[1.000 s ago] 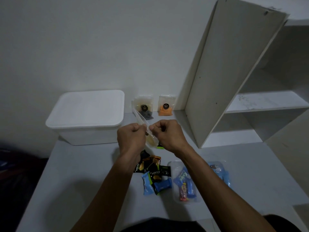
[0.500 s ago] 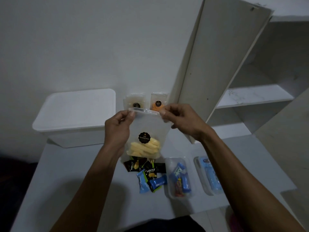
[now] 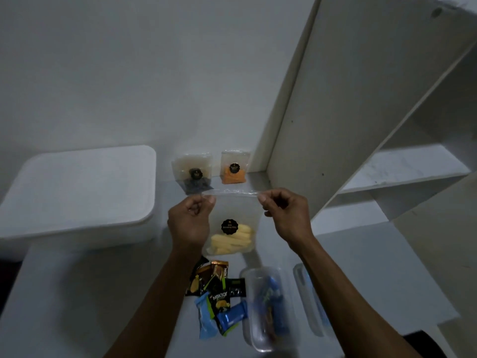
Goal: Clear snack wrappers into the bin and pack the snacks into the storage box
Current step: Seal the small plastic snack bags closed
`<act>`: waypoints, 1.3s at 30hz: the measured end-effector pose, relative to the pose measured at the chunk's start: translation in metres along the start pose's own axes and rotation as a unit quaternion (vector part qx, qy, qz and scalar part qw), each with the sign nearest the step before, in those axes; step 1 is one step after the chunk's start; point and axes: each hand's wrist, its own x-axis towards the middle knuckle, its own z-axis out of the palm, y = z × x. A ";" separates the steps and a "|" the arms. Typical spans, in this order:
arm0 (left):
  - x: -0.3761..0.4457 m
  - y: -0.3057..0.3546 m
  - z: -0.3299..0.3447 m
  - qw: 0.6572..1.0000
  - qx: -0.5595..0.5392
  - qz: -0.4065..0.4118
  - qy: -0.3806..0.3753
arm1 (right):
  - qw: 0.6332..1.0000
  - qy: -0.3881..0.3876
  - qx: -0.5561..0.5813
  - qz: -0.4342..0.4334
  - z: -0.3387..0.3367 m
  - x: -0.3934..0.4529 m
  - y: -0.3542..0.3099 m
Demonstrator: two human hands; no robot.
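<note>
Both hands up over the bench (image 3: 77,293): left hand (image 3: 189,223) and right hand (image 3: 285,215) each pinching a top corner of the clear snack pouch (image 3: 232,220), yellow sticks hanging at its bottom. Lidded white storage box (image 3: 77,192) sits left, small wrapped snacks (image 3: 219,295) below.

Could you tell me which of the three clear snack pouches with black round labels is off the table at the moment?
The pouch of pale yellow sticks: both hands pinch its top corners, while the dark-filled pouch and orange-filled pouch lean against the wall.
</note>
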 end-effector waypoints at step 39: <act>0.165 -0.052 0.138 0.984 0.128 -0.117 0.041 | 0.990 0.074 -0.107 0.050 0.036 0.221 0.085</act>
